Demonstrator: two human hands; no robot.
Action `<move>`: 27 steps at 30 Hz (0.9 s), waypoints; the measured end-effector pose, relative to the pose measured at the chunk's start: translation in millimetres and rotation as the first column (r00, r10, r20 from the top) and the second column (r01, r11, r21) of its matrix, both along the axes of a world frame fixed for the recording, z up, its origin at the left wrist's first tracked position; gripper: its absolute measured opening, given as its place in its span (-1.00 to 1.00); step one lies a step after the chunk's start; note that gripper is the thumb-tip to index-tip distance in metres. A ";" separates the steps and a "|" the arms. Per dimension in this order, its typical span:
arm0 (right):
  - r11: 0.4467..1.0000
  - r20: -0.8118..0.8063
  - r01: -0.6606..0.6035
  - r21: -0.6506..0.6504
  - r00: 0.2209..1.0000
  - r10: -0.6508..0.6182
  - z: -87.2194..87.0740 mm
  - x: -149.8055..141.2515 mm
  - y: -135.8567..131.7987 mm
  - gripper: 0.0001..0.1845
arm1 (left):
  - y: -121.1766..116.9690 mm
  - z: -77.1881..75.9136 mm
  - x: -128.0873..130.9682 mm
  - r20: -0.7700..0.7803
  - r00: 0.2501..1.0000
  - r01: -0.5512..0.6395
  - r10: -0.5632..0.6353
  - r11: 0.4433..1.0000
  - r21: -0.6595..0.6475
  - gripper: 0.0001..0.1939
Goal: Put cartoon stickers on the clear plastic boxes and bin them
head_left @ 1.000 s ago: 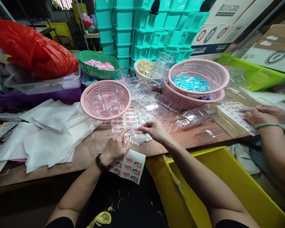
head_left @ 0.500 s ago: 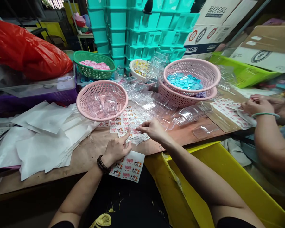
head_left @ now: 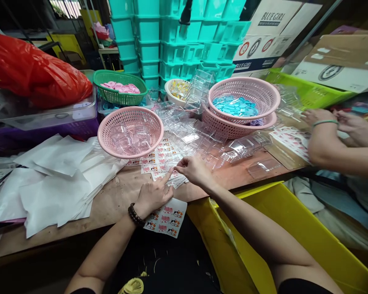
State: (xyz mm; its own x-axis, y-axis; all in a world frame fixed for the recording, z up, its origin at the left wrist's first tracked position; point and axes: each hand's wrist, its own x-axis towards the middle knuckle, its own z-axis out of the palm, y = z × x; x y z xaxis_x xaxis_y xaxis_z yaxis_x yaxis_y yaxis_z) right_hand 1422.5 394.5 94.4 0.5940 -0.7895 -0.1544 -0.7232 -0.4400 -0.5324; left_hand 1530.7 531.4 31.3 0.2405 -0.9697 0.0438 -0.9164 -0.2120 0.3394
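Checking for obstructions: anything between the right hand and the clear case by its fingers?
Nothing visible: the right hand is at the right edge of the clear case; the left hand has its index finger at the near side.

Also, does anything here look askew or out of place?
The sticker sheet by the left hand juts beyond the table, and clear plastic boxes lie heaped, not neatly stacked, between the pink baskets. No damage shows.
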 end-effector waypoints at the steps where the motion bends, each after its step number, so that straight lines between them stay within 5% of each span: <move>1: 0.998 -0.037 -0.004 -0.062 0.999 0.002 -0.6 -0.6 2.6 -0.84 | -0.7 1.0 -1.1 0.012 1.000 -0.008 0.007 1.000 0.030 -0.31; 5: 0.979 -0.128 -0.002 -0.206 0.992 -0.025 -8.1 -7.7 5.9 -0.70 | -1.7 1.0 -1.6 0.027 0.999 -0.049 0.046 0.993 0.109 -0.34; 9: 0.994 -0.105 0.055 -0.098 0.992 -0.066 -15.5 -14.1 0.0 -0.79 | -3.2 1.2 2.8 -0.063 0.995 -0.070 0.076 0.993 0.093 -0.33; 14: 0.995 -0.044 0.081 -0.060 0.996 -0.083 -18.4 -14.7 -4.0 -0.81 | -22.5 20.0 10.2 -0.118 0.976 -0.178 0.183 0.983 0.053 -0.17; 19: 0.997 0.034 0.074 -0.022 0.997 -0.073 -22.3 -17.7 -5.9 -0.84 | -60.8 31.2 25.3 -0.203 0.975 -0.069 0.087 0.993 0.095 -0.08; 27: 0.998 0.043 0.037 -0.045 0.998 -0.035 -27.8 -25.6 -5.4 -0.80 | -85.6 10.3 48.3 -0.468 0.884 0.048 -0.006 0.996 0.078 -0.01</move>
